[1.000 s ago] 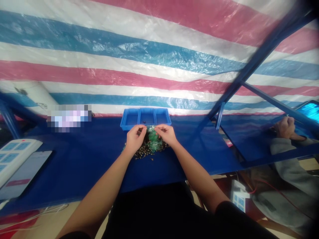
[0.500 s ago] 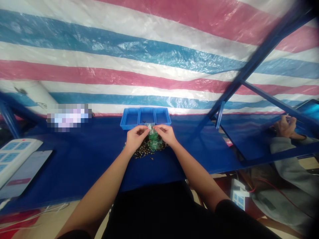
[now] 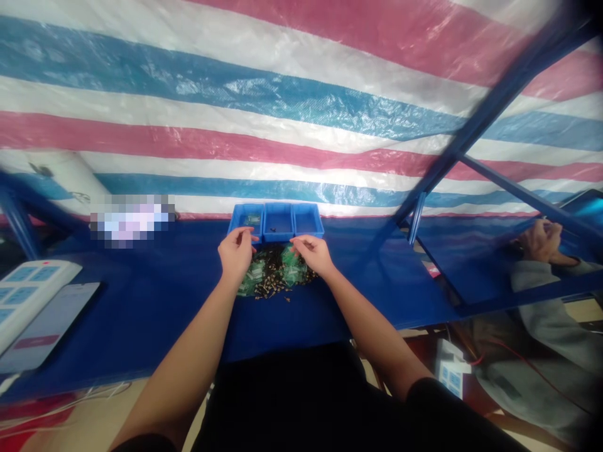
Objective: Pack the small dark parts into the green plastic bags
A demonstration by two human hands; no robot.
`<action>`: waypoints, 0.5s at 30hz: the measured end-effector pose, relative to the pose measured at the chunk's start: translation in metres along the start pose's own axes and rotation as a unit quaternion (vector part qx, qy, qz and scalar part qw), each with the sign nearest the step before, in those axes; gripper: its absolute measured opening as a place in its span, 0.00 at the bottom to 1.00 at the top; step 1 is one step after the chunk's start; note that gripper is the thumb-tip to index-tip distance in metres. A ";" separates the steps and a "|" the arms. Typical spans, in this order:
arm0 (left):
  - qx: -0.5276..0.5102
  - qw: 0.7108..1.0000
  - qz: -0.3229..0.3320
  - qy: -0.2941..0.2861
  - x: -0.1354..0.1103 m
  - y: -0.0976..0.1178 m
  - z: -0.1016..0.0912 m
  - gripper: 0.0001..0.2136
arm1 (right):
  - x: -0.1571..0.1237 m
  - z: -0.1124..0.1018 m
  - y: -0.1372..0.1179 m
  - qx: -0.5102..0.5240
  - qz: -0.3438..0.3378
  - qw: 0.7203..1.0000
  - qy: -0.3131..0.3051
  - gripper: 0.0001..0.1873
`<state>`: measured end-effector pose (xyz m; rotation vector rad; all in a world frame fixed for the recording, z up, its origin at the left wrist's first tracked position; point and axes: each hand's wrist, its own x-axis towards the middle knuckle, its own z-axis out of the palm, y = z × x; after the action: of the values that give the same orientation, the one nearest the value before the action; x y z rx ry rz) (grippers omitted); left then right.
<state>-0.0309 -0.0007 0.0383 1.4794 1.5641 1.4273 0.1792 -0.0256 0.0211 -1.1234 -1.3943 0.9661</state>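
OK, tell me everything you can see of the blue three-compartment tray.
The blue three-compartment tray looks plastic, open-topped, and sits upright on the blue table before the striped sheet, compartments side by side. The left one holds a greenish item, the middle one a small dark piece. The left hand and right hand overlap its front edge in view; contact is unclear.

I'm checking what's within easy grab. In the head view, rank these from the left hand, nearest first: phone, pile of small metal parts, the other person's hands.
From the left hand:
1. Pile of small metal parts: just to its right.
2. Phone: off left, beside the power strip.
3. Other person's hands: far right.
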 end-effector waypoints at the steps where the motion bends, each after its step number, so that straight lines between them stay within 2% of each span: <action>1: 0.011 1.000 0.004 -0.002 0.000 0.000 0.000 0.14 | 0.000 0.000 0.000 -0.005 -0.001 1.000 0.003 0.20; 4: 0.049 0.998 0.022 -0.014 0.000 -0.002 -0.001 0.15 | 0.001 -0.001 0.001 -0.016 -0.003 1.000 0.008 0.20; 6: 0.091 0.993 0.056 -0.045 0.001 -0.004 -0.001 0.14 | 0.001 -0.002 0.002 -0.019 -0.002 1.000 0.008 0.19; 10: 0.178 0.952 0.163 -0.190 0.007 -0.008 -0.007 0.12 | 0.000 -0.002 0.002 -0.025 0.000 1.000 0.010 0.19; 12: 0.198 0.928 0.187 -0.253 0.009 -0.009 -0.011 0.11 | -0.001 -0.001 0.001 -0.034 0.000 0.999 0.010 0.19; 15: 0.204 0.918 0.194 -0.279 0.009 -0.006 -0.016 0.12 | -0.001 -0.002 0.001 -0.054 -0.006 0.998 0.009 0.19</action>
<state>-0.0496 0.0043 0.0397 2.3003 1.2826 0.7510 0.1814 -0.0265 0.0201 -1.1990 -1.4518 0.8781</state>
